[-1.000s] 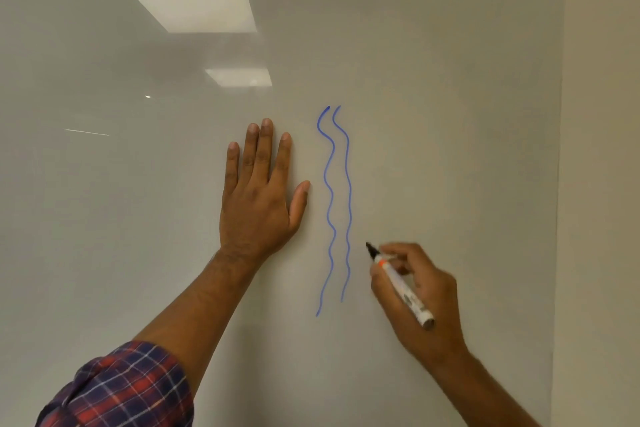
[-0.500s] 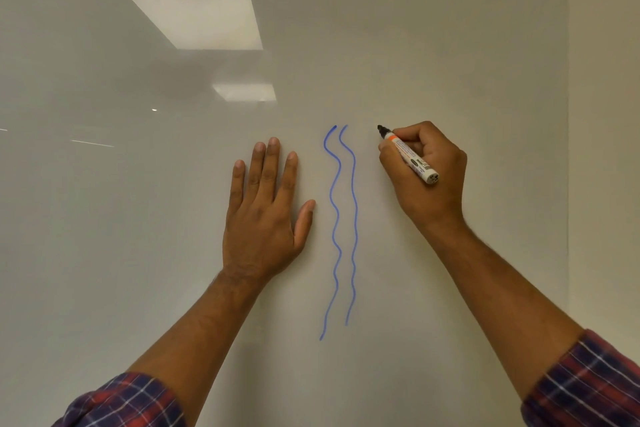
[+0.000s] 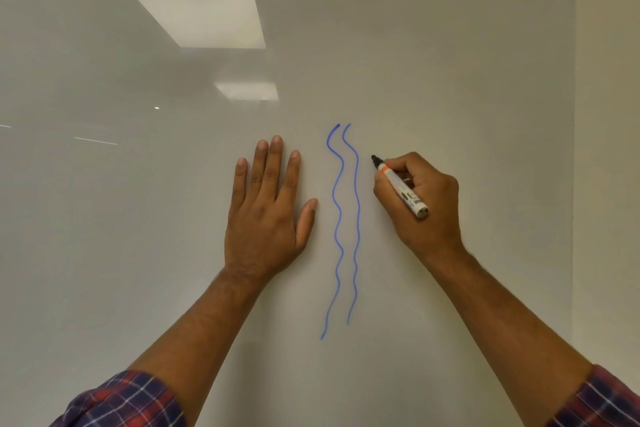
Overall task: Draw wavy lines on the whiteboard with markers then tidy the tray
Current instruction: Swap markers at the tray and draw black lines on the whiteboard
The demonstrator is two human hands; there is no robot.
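The whiteboard (image 3: 450, 63) fills the view. Two blue wavy lines (image 3: 341, 229) run down its middle, side by side. My left hand (image 3: 266, 215) lies flat on the board just left of the lines, fingers straight and spread. My right hand (image 3: 420, 205) grips a white marker (image 3: 401, 187) with an orange band and a dark tip. The tip points up-left and sits close to the board, just right of the upper part of the lines. No mark shows at the tip. The tray is out of view.
The board's right edge (image 3: 574, 184) meets a plain wall at the far right. Ceiling lights (image 3: 204, 18) reflect in the glossy surface at the upper left. Plaid sleeves show at both bottom corners.
My right hand rose with the marker from the lower end of the lines to near their top, then dropped a little. My left hand stayed flat on the board.
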